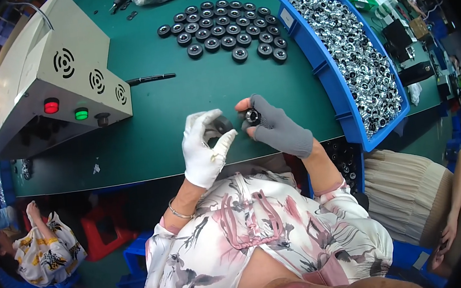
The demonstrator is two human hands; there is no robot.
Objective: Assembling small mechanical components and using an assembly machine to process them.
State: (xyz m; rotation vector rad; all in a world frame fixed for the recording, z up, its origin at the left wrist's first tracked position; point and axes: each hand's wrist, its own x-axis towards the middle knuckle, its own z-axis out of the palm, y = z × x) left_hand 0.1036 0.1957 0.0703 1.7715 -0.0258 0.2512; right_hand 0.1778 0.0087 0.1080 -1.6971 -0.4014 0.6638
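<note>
Much of the small dark round part (221, 125) is hidden behind the left hand (204, 149), which wears a white glove; its fingers (225, 143) curl around the part and pinch it just above the near edge of the green table (182, 104). The right hand (279, 128), in a grey fingerless glove, holds a small shiny ring-shaped part (252, 116) between thumb and fingers, close beside the dark one; whether the two parts touch cannot be made out. A blue bin (328, 73) on the right is heaped with silvery metal pieces (355, 60), too many and too small to count. Farther back on the table lies a cluster of black round discs (225, 30), roughly thirty in loose rows, the exact number hard to tell. A grey machine (52, 78) on the left shows one red button (51, 106), one green button (81, 113) and a dark knob (102, 119); its far end is cut off by the picture's rim. A black pen (152, 79) lies beside it. Another bin of dark parts (345, 158) under the table edge is mostly hidden.
</note>
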